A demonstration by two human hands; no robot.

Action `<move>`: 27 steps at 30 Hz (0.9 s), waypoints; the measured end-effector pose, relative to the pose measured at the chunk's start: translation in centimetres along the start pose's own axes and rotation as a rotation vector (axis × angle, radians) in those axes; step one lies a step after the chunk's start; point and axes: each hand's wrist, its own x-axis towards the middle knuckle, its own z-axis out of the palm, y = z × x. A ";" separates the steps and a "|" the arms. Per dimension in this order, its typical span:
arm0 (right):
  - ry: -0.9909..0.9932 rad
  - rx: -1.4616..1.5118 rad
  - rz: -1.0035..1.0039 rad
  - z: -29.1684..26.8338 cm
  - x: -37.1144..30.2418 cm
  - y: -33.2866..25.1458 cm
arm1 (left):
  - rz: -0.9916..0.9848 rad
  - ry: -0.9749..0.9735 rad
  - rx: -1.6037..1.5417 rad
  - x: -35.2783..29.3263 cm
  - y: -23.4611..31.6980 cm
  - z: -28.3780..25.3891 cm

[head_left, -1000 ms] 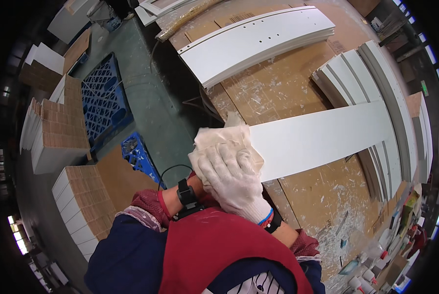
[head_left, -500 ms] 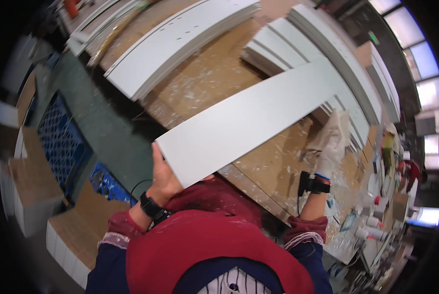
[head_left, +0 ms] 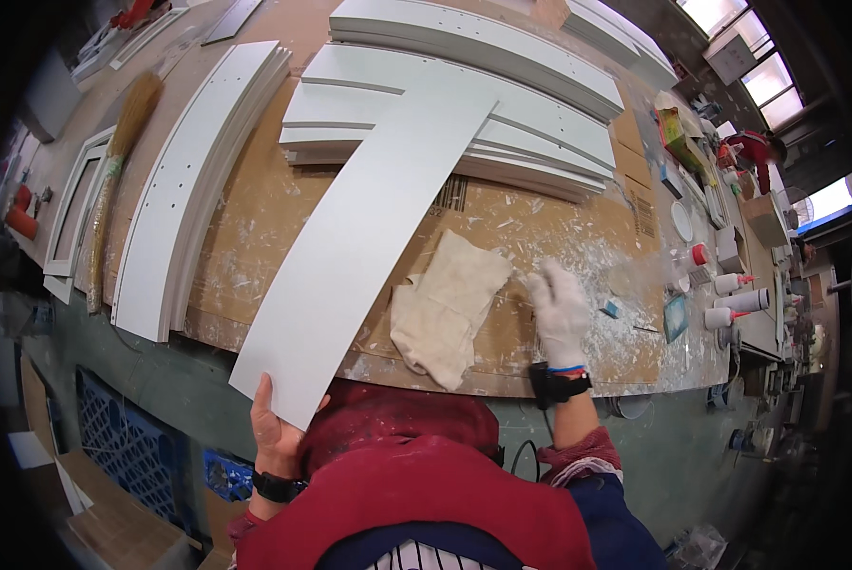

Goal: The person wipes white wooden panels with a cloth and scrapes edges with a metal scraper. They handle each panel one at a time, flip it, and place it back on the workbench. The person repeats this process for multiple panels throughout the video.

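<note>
My bare left hand (head_left: 276,432) grips the near end of a long white board (head_left: 373,218), thumb on top and the other fingers beneath. The board slants away from me, its far end resting on a stack of white boards (head_left: 340,100). A cream cloth (head_left: 452,299) lies crumpled on the cardboard-covered table (head_left: 364,361), right of the board. Beside the cloth, over scattered white flakes, is my right hand (head_left: 561,313) in a white glove, its fingers loosely bent and apart, holding nothing.
More stacked white boards stand at the left (head_left: 183,190) and far side (head_left: 473,43). A straw brush (head_left: 122,142) lies beyond the left stack. Glue bottles (head_left: 730,283), a blue scraper-like piece (head_left: 675,318) and a small blue block (head_left: 610,309) sit at the right. Blue plastic pallets (head_left: 126,446) are on the floor.
My right hand has let go of the cloth, which now lies on the table. The view has turned right; my left hand still holds the board's near end.
</note>
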 end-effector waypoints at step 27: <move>-0.232 0.335 -0.318 1.5 7.7 -7.4 | 0.073 0.145 0.100 -0.1 0.6 -1.6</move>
